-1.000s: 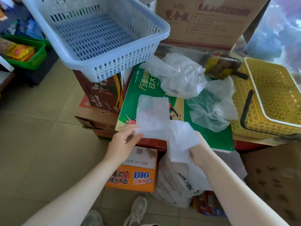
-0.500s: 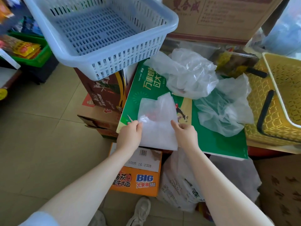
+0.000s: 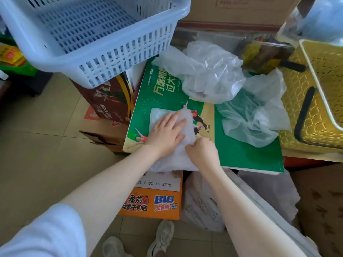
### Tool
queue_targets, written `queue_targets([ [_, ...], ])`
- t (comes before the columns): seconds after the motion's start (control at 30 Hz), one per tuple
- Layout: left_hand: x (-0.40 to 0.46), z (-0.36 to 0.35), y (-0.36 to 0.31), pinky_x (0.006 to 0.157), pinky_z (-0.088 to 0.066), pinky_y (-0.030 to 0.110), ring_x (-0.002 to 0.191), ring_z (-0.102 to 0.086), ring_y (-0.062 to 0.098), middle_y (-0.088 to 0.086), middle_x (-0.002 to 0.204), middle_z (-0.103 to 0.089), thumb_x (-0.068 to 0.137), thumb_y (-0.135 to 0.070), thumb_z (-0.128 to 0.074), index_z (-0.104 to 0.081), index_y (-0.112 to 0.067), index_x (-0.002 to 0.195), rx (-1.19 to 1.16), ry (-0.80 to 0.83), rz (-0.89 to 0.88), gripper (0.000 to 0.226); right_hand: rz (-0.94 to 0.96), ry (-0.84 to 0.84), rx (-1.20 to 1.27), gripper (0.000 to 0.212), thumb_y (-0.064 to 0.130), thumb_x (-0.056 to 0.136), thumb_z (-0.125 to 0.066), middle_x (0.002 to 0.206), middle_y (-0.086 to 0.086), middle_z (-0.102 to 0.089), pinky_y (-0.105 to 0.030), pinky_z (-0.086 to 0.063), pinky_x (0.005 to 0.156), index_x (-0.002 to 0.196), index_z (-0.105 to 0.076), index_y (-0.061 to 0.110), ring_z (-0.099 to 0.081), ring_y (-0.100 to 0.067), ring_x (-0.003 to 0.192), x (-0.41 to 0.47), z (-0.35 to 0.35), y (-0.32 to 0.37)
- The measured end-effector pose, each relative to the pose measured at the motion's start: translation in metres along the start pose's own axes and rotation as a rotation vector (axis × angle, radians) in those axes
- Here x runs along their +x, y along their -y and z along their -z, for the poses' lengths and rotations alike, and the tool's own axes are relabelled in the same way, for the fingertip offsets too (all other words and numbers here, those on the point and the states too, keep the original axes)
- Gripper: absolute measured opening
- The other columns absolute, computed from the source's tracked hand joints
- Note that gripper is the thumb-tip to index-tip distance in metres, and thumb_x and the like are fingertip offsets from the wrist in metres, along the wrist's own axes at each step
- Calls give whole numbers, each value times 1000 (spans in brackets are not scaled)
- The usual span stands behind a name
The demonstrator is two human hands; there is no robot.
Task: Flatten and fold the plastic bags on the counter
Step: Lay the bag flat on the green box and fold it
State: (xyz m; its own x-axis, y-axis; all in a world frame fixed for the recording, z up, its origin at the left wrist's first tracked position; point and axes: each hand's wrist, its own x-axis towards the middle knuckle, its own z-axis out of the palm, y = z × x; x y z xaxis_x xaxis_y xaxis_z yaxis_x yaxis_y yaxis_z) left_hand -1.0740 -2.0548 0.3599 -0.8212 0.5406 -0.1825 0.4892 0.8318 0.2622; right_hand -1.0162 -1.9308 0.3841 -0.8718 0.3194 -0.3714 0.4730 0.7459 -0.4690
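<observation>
Two grips on folded bag (image 3: pixel 161 115), left hand (image 3: pixel 165 133) flat pressing, right hand (image 3: pixel 202 153) pinching edge

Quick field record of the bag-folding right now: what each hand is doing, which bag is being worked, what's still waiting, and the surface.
surface: green box
bag in work: folded bag, lying flat on the box, near edge overhanging
left hand: fingers straight, pressing flat on the bag
right hand: fingers curled at the bag's right edge, appears to pinch it
waiting: crumpled clear bag; second crumpled bag, both unflattened, farther back on the box
nearby: blue basket at left, yellow basket at right
</observation>
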Motion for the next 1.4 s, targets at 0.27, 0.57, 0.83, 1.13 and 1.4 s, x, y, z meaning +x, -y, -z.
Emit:
queue_targets([
  [0.27,3,-12,-3,111,13,33,143,9,18,-1,156,10,98,-45,-19,-3,-31,147,57,-59,37,54,-66,62,111,54,42,90,-52,51,0,-32,-28,-21,47,49,-27,15,-31,-21,51,-25,5,-21],
  [0.57,33,-10,-33,115,7,42,143,6,24,4,157,5,97,-45,-23,-14,-22,148,-104,-109,220,57,0,-5,135,48,22,89,-53,55,-6,-32,-31,-18,48,49,-29,11,-32,-18,55,17,55,-46],
  [0.83,34,-20,-43,112,11,53,140,20,28,6,154,20,76,-78,-23,7,-21,147,142,19,107,96,73,-140,-305,29,31,88,-59,114,-12,-49,-37,-43,75,101,-54,7,-49,-32,102,15,61,-74],
  [1.13,33,-18,-31,114,8,42,143,10,20,4,156,9,78,-76,-29,-1,-16,148,100,-52,96,96,516,-49,-326,66,33,86,-20,151,-14,-29,-39,-23,112,143,-29,2,-28,-29,140,19,11,-67],
  [1.4,4,-17,-41,113,0,37,141,-18,27,15,152,-20,87,-57,-18,-24,-1,143,115,-239,-74,79,476,21,-516,81,51,76,9,158,-3,9,-33,6,115,148,7,14,6,-17,145,22,13,-69],
])
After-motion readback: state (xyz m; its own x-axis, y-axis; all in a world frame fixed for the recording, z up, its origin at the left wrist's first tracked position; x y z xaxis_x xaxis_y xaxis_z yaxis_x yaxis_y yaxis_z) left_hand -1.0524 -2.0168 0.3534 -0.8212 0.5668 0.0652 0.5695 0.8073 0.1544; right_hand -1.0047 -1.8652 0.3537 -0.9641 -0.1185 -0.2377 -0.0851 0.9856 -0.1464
